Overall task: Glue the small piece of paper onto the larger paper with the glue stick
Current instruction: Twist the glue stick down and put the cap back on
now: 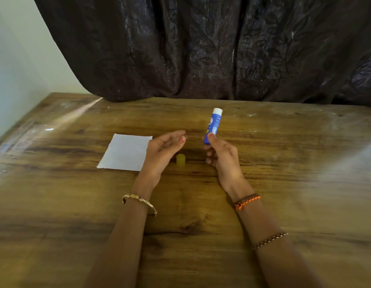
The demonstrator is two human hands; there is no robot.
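Observation:
My right hand (222, 156) grips the lower end of a blue glue stick (213, 125), which points up and away with its white glue end exposed. The stick's yellow cap (180, 160) stands on the wooden table (284, 183) between my two hands. My left hand (162, 151) hovers palm up with loosely curled fingers and holds nothing. A white sheet of paper (125, 151) lies flat just left of that hand, its right edge partly hidden behind the wrist. I see no separate small piece of paper.
A dark patterned curtain (201, 48) hangs along the table's far edge. A pale wall (18, 69) borders the left side. Bracelets circle both wrists.

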